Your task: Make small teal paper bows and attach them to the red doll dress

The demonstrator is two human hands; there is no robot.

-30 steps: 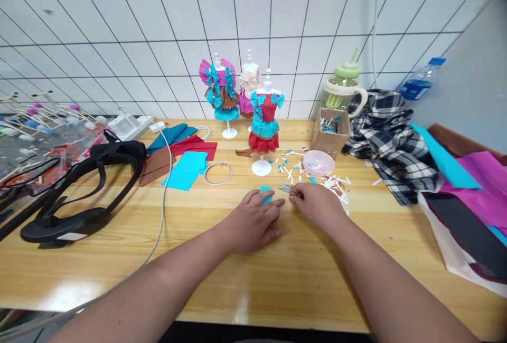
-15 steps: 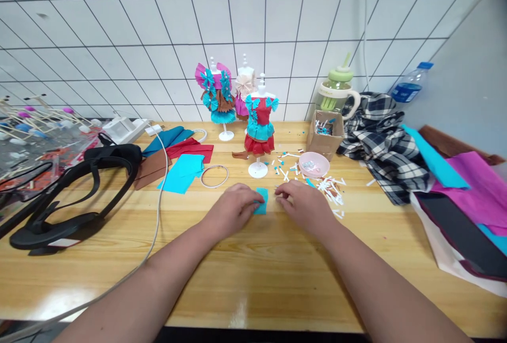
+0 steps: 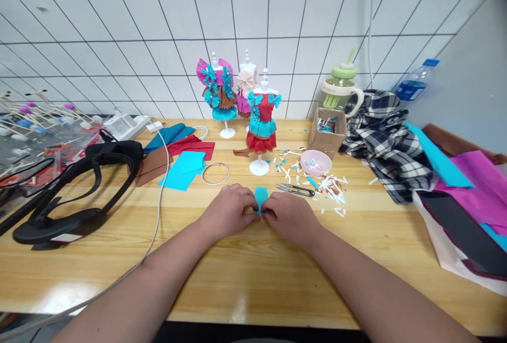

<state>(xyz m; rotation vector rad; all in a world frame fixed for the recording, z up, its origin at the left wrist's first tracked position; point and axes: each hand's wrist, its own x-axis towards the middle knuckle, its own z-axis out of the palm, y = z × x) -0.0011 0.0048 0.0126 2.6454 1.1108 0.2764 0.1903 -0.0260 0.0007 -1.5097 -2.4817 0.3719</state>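
Note:
A small turquoise piece of crepe paper [image 3: 261,195] lies on the table between my hands. My left hand [image 3: 232,210] pinches its lower left side with thumb and fingers. From the right, my right hand [image 3: 291,217] pinches the lower right edge of the same piece. The fingertips of both hands nearly meet there and hide the paper's bottom corners. Just beyond my right hand rest black-handled thread snips [image 3: 295,189]. Straight ahead stands a small white dress form [image 3: 262,126] in a red and turquoise paper dress.
Paper scraps [image 3: 331,189] lie around a pink bowl [image 3: 316,162] at right, with a cardboard box [image 3: 327,134] behind. Turquoise sheets [image 3: 184,170], a ring [image 3: 216,173] and a black headset [image 3: 75,195] sit left. A white cable [image 3: 159,200] crosses the table. Two more dress forms stand behind.
My right hand has moved left and taken hold of the turquoise paper, uncovering the thread snips. My left hand stays on the paper. The view has shifted slightly.

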